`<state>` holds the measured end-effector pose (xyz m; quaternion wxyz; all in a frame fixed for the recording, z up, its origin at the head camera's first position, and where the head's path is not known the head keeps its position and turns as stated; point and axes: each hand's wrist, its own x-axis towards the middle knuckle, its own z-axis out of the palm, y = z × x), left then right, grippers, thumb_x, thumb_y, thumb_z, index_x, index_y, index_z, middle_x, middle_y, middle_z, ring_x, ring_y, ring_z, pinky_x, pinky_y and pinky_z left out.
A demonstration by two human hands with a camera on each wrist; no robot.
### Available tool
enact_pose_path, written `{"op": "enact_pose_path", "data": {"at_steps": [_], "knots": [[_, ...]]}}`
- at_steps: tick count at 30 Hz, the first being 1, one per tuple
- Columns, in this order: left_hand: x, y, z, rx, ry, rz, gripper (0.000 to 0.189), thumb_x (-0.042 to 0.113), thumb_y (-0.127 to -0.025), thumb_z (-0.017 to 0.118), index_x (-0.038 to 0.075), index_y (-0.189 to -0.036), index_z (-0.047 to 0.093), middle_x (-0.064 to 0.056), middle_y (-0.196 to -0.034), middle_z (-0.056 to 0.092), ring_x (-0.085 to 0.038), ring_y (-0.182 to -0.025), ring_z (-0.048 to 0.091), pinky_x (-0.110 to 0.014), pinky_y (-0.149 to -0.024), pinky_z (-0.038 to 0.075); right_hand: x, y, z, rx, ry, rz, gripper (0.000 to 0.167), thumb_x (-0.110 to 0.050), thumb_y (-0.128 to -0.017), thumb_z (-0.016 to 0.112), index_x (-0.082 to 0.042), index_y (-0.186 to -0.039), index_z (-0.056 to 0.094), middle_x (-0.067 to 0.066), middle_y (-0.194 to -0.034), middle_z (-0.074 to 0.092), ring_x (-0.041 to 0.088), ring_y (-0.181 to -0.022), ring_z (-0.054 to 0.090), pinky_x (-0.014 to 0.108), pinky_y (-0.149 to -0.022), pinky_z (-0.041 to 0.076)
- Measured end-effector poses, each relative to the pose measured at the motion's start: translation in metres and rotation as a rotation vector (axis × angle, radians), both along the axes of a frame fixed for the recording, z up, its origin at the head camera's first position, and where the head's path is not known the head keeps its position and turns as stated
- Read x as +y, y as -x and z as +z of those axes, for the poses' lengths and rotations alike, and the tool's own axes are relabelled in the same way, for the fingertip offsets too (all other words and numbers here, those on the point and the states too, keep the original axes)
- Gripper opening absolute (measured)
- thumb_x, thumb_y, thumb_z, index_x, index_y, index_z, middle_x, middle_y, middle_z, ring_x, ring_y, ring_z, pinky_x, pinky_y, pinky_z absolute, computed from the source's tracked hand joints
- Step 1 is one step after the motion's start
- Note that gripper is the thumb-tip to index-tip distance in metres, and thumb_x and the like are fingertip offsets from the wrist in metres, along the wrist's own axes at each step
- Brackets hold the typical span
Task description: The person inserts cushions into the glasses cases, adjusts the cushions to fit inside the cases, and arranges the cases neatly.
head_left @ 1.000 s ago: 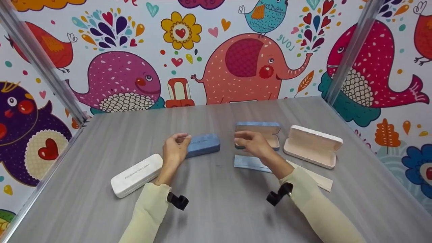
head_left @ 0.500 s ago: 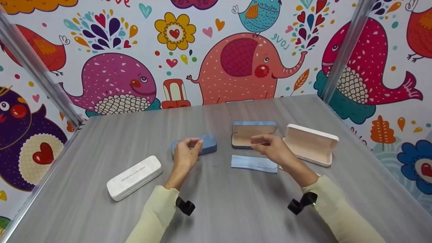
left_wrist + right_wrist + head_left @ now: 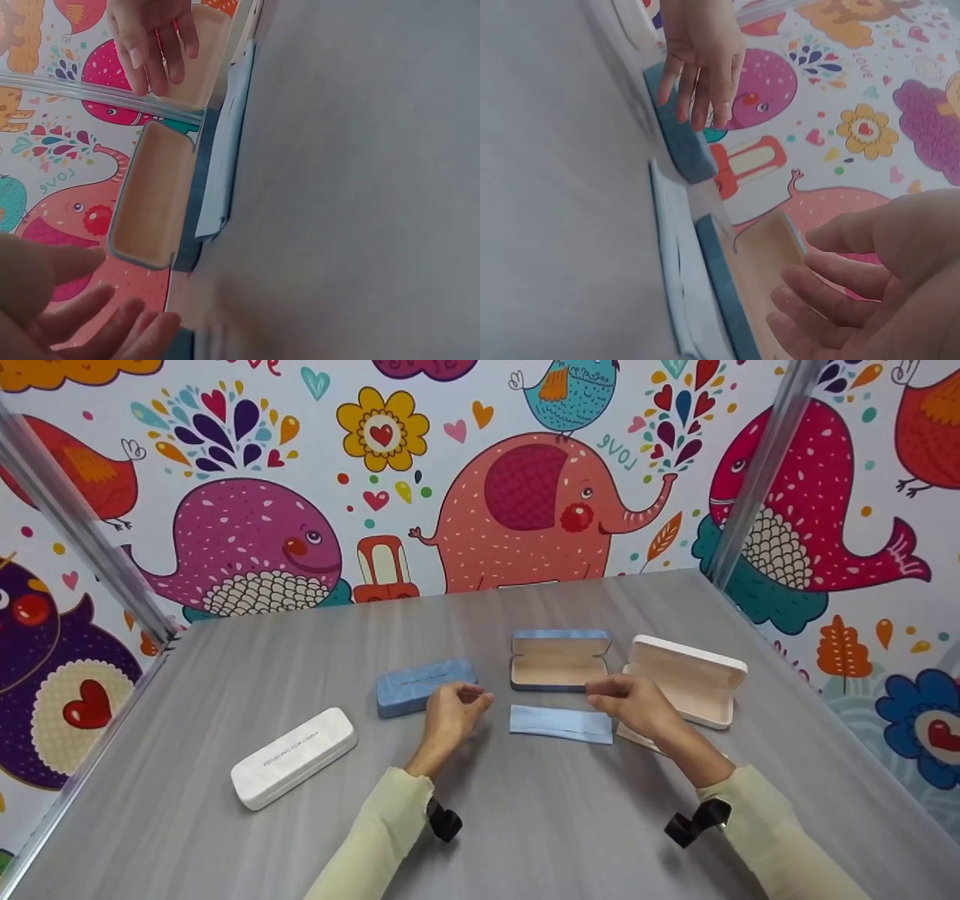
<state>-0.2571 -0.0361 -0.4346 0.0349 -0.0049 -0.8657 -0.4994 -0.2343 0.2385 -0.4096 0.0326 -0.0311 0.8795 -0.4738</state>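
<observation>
My left hand point(image 3: 452, 718) hovers at the near right end of a closed blue glasses case point(image 3: 405, 690), fingers relaxed and holding nothing. My right hand point(image 3: 637, 706), also holding nothing, is over the table between an open blue glasses case point(image 3: 561, 669) and an open white glasses case point(image 3: 682, 679), hiding part of the white one. A folded light-blue cloth point(image 3: 561, 724) lies in front of the open blue case. Beside it is a cream cloth point(image 3: 634, 736), mostly hidden by my right hand and forearm. In the left wrist view, the open blue case point(image 3: 154, 195) shows a bare beige lining.
A closed white glasses case point(image 3: 292, 757) with small print on its lid lies at the left. The grey table point(image 3: 525, 825) ends at a wall point(image 3: 465, 420) printed with cartoon animals. Metal posts point(image 3: 761, 472) stand at its back corners.
My left hand has moved right, off the closed blue case. My right hand has shifted right and slightly nearer, from the open blue case towards the white one. The cases and cloths stay put.
</observation>
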Motion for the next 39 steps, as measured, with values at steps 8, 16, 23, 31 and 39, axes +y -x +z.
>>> {"op": "enact_pose_path", "data": {"at_steps": [8,16,23,31,39], "knots": [[0.020,0.006,-0.007,-0.116,0.005,-0.022,0.026,0.021,-0.091,0.075,0.003,-0.109,0.073,-0.013,-0.103,0.074,-0.016,-0.079,0.068,-0.027,-0.062,0.058,0.012,0.003,-0.012,0.025,-0.016,-0.026,0.030,-0.010,-0.095,0.067,0.006,-0.120,0.068,0.021,-0.115,0.070,0.014,-0.092,0.059,0.017,-0.074,0.048],[0.036,0.009,-0.009,-0.164,0.053,-0.022,0.029,0.022,-0.089,0.076,0.002,-0.110,0.073,-0.015,-0.107,0.075,-0.019,-0.085,0.070,-0.028,-0.061,0.058,0.015,0.004,-0.022,0.019,0.017,-0.053,0.028,-0.008,-0.093,0.067,0.008,-0.116,0.068,0.018,-0.107,0.071,0.009,-0.086,0.056,0.017,-0.073,0.046],[0.043,0.013,-0.008,-0.196,0.117,-0.014,0.028,0.023,-0.089,0.077,0.003,-0.107,0.073,-0.012,-0.110,0.074,-0.022,-0.097,0.069,-0.034,-0.080,0.058,0.015,0.004,-0.027,-0.033,0.060,-0.056,0.032,-0.007,-0.092,0.067,0.013,-0.117,0.063,0.020,-0.106,0.068,0.009,-0.082,0.056,0.018,-0.068,0.049],[0.046,0.018,-0.013,-0.168,0.179,-0.019,0.027,0.024,-0.086,0.078,0.004,-0.104,0.074,-0.011,-0.110,0.074,-0.024,-0.101,0.068,-0.039,-0.088,0.056,0.019,0.005,-0.032,-0.037,-0.020,-0.016,0.034,-0.008,-0.091,0.070,0.013,-0.117,0.063,0.026,-0.113,0.067,0.013,-0.088,0.058,0.018,-0.068,0.049],[0.046,0.019,-0.015,-0.137,0.207,-0.034,0.018,0.015,-0.083,0.081,0.005,-0.097,0.076,-0.009,-0.100,0.076,-0.022,-0.090,0.068,-0.037,-0.080,0.056,0.019,0.009,-0.036,-0.056,-0.093,-0.011,0.035,-0.012,-0.093,0.068,0.009,-0.120,0.064,0.021,-0.109,0.066,0.023,-0.096,0.058,0.023,-0.074,0.047]]}}
